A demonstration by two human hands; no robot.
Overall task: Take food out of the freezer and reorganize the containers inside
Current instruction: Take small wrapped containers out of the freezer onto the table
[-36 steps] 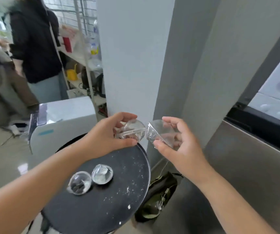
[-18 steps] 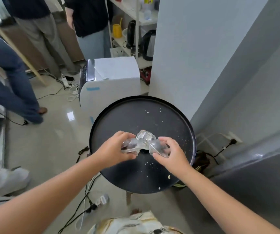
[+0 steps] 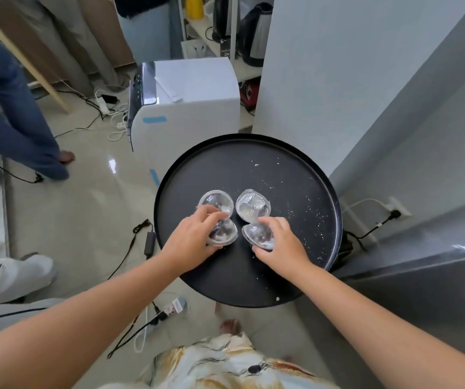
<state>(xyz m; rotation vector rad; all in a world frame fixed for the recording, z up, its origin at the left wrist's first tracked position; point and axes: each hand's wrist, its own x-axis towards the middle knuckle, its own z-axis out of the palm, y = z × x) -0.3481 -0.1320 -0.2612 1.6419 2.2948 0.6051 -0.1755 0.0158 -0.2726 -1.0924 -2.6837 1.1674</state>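
Note:
Several clear plastic dome cups stand on a round black tray table (image 3: pixel 304 192). My left hand (image 3: pixel 194 234) grips the near-left cup (image 3: pixel 225 233), which rests on the tray. My right hand (image 3: pixel 277 242) grips the near-right cup (image 3: pixel 256 234), also down on the tray. Just beyond them sit a far-left cup (image 3: pixel 215 200) and a far-right cup (image 3: pixel 252 204) that holds something whitish. White crumbs are scattered over the tray's right side.
A white appliance (image 3: pixel 192 108) stands beyond the tray. A white pillar (image 3: pixel 324 66) and a grey fridge side (image 3: pixel 422 276) lie to the right. Cables and power strips (image 3: pixel 147 242) cross the floor. Other people's legs (image 3: pixel 12 113) are at left. Kettles (image 3: pixel 256 32) sit on a shelf.
My view dropped to the tray. Both hands brought their clear cups down from the air and set them on the tray, in front of the two cups there.

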